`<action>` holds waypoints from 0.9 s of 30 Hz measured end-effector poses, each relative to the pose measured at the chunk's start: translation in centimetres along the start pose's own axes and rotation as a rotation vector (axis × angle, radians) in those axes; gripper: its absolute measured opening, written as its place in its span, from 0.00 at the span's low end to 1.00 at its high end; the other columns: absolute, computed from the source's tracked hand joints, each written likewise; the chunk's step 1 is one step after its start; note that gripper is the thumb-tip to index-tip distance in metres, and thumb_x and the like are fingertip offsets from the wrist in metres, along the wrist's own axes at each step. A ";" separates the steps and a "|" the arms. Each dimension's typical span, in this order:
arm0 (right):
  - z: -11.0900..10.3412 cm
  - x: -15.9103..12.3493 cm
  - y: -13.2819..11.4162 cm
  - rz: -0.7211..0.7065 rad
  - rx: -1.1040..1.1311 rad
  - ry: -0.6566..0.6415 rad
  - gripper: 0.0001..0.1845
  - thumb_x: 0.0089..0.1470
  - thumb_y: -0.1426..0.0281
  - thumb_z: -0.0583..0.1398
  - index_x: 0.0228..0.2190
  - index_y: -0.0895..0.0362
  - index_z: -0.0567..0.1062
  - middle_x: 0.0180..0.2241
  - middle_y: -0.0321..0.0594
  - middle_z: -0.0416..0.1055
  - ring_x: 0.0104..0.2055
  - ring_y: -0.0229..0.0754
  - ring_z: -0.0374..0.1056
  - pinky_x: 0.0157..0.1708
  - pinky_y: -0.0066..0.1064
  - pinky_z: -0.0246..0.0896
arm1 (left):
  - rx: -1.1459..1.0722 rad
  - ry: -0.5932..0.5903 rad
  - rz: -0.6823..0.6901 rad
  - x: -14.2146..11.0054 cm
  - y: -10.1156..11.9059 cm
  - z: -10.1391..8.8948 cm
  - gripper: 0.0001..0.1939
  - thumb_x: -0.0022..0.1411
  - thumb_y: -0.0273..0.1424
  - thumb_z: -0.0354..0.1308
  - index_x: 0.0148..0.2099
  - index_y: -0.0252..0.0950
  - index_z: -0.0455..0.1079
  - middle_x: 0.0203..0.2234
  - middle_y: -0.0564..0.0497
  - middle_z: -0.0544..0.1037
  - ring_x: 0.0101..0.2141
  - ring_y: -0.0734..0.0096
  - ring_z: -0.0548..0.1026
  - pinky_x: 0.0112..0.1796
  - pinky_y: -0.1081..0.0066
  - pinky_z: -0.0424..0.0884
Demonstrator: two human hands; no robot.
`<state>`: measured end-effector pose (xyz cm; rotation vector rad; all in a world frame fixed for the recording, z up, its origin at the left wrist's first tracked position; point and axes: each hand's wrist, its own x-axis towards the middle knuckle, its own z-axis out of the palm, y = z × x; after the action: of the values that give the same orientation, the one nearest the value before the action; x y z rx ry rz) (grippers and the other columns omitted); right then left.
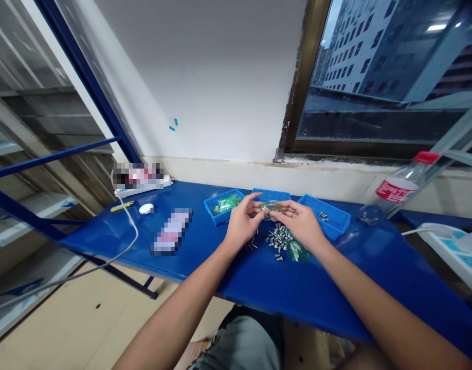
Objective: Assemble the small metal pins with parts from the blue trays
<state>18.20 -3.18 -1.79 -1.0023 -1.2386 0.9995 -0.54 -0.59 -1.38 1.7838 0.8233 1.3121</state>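
Between my two hands is a small clear greenish plastic bag (pixel 271 206), held above the blue table. My left hand (pixel 243 218) pinches its left side, and my right hand (pixel 300 221) grips the right side with thumb and fingers. Small metal parts seem to be inside, too small to name. Below the hands lies a loose pile of short metal fasteners (pixel 278 237). Beside it, partly under my right wrist, rests another green-tinted bag (pixel 296 252) with pale pieces in it.
Blue trays stand behind my hands: the left tray (pixel 216 220) holds green bags, the right tray (pixel 338 226) a few metal parts. A red-capped bottle (pixel 398 187) leans at right. A blurred phone (pixel 171 231), white oval object (pixel 146 208), yellow cutter (pixel 122 206) and cable (pixel 134 234) lie left.
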 end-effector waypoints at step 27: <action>-0.5 -0.8 0.1 -0.238 -0.302 0.040 0.22 0.56 0.56 0.70 0.50 0.51 0.81 0.48 0.46 0.74 0.47 0.47 0.74 0.35 0.33 0.75 | -0.257 -0.199 -0.164 0.4 -1.2 0.1 0.29 0.62 0.40 0.71 0.60 0.34 0.70 0.41 0.43 0.85 0.41 0.61 0.84 0.46 0.63 0.79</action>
<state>18.61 -3.92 -2.14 -1.0690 -1.4649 0.6164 -0.42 0.34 -2.25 1.5786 0.6446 1.0631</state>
